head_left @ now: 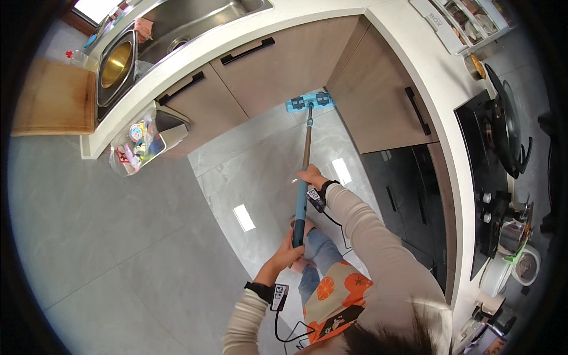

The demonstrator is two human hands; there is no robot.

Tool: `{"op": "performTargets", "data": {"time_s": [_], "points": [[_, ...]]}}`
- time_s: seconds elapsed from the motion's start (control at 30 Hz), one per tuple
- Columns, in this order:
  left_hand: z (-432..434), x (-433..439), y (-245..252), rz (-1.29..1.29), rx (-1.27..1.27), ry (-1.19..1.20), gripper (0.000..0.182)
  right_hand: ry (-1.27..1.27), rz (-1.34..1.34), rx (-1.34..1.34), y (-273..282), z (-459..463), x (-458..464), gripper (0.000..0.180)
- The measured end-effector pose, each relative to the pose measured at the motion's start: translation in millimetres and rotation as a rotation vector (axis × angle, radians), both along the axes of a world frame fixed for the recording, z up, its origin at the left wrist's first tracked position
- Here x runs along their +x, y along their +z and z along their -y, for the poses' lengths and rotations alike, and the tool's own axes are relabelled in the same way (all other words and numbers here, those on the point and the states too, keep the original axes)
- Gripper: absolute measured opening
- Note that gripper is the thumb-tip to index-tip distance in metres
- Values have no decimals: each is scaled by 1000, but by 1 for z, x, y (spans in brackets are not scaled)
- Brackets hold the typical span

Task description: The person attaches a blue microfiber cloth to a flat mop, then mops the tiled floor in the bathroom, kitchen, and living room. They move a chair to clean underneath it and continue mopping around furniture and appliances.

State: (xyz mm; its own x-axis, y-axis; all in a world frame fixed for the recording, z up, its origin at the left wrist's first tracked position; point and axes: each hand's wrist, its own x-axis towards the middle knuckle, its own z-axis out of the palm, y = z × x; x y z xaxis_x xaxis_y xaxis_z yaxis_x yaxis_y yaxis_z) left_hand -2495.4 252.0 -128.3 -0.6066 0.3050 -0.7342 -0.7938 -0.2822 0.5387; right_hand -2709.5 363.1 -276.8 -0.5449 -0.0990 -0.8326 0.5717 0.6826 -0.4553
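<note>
A flat mop with a blue-and-brown pole [300, 199] reaches away from me across the tiled floor [266, 164]. Near the pole's close end, my left hand [284, 253] is wrapped around the dark teal grip. Farther along, my right hand [312, 175] grasps the pole where its blue sleeve meets the brown section. The light-blue mop head [309, 102] lies flat in the corner where the wooden cabinet fronts meet, its long edge along the sink-side cabinet [284, 75]. Both wrists carry black straps with small cabled devices.
A bin with a plastic bag of rubbish [137, 142] hangs on the left cabinet door. Above it are the sink [199, 22] and a wooden cutting board [53, 97]. Dark built-in appliance fronts [399, 191] stand at right, below a hob [477, 177] with a pan [506, 128].
</note>
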Motion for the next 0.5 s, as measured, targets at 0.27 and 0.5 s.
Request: {"op": "performTargets", "data": {"time_s": [0.27, 0.5], "points": [[-52, 55, 2, 112, -8, -14, 67, -14, 64, 187, 10, -21, 66, 61], [-25, 263, 32, 91, -317, -188, 60, 71, 80, 132, 19, -22, 270, 56]]}}
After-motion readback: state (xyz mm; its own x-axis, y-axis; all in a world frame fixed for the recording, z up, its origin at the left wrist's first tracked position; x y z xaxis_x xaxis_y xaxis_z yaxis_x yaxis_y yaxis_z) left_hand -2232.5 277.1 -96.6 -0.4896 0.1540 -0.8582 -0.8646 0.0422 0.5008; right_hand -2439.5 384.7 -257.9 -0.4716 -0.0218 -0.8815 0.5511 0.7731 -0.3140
